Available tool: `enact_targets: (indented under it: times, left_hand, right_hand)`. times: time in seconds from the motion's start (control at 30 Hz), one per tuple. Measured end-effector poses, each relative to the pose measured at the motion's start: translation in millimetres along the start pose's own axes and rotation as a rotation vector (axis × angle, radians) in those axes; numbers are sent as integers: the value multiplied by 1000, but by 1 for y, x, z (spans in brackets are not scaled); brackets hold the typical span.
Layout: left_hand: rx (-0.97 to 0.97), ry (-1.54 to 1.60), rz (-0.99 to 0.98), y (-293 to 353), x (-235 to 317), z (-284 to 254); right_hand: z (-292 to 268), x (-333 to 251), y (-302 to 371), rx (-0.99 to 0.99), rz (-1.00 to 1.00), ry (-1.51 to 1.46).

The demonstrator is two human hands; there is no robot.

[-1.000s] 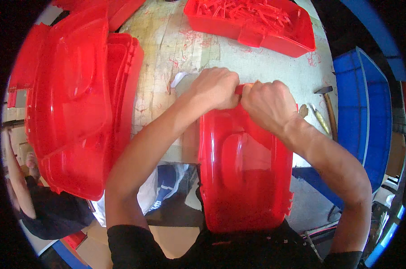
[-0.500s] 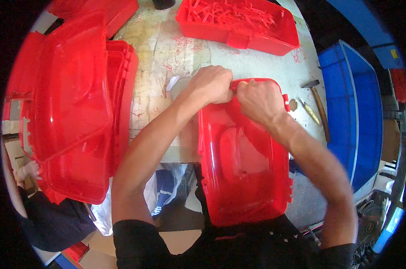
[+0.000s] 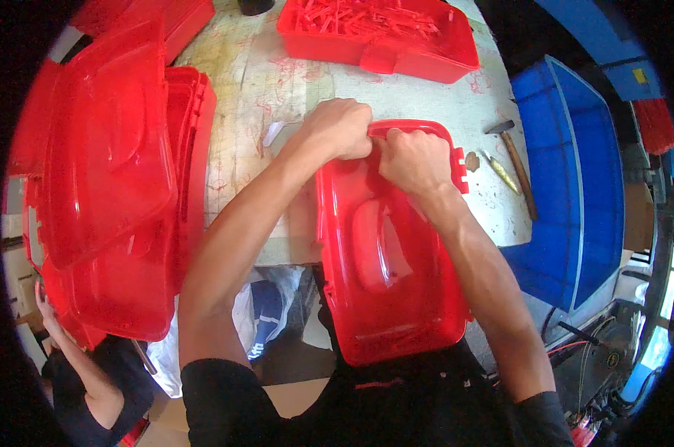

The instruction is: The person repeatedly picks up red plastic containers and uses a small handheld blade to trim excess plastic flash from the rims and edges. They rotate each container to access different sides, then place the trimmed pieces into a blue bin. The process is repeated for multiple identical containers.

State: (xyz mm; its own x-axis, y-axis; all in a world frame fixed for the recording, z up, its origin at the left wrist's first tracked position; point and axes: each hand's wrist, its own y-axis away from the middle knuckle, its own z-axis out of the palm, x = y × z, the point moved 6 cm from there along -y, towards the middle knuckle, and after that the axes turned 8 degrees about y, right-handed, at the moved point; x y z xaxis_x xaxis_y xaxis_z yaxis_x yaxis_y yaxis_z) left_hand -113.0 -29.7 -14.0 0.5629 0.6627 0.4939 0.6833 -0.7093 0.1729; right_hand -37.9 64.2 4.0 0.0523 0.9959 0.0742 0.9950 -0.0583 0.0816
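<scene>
In front of me, a glossy red plastic box lid point(image 3: 419, 298) with notched hinge tabs along its sides lies lengthwise, its hollow side up. Its far end rests on the worktable and its near end reaches my torso. My left hand point(image 3: 340, 128) is closed at the far left corner, knuckles up. Right beside it, my right hand point(image 3: 417, 158) is closed over the far end and hangs slightly inside the lid. The fingertips of both hands are hidden, so anything small between them does not show.
Stacked red lids point(image 3: 106, 149) stand on the left. A red box point(image 3: 381, 61) of red plastic scraps sits at the back. On the right are a hammer point(image 3: 517, 167), a yellowish knife-like tool point(image 3: 502, 173) and a blue crate point(image 3: 557, 179). Another person's arm point(image 3: 80, 361) shows lower left.
The view has shifted slightly, moving everything a little left and up. Both hands stay closed at the lid's far end. The other person's forearm has come further into sight at lower left.
</scene>
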Motion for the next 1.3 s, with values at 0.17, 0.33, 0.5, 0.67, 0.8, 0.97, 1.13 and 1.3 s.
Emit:
enact_targets:
  times: [0.17, 0.33, 0.5, 0.67, 0.8, 0.97, 1.13, 1.3]
  left_hand:
    - [50, -12, 16, 4, 0, -6]
    - [-28, -7, -4, 2, -3, 3]
    - [61, 28, -21, -1, -14, 1]
    - [-186, 1017, 232, 0, -11, 0]
    - [-288, 1134, 16, 4, -15, 5]
    - [-112, 495, -143, 24, -37, -5]
    - [292, 538, -207, 89, -82, -18]
    - [200, 187, -669, 192, -60, -9]
  right_hand:
    - [-12, -20, -9, -21, -341, 305]
    - [-29, -34, -14, -32, -606, 559]
    - [-28, -23, -19, 3, -457, 394]
    - [-30, 23, -12, 72, -253, -250]
    - [-40, 28, 8, 196, -178, -18]
    - [-35, 77, 56, 461, -274, -230]
    - [36, 215, 66, 208, 208, 10]
    - [64, 227, 125, 311, 246, -214]
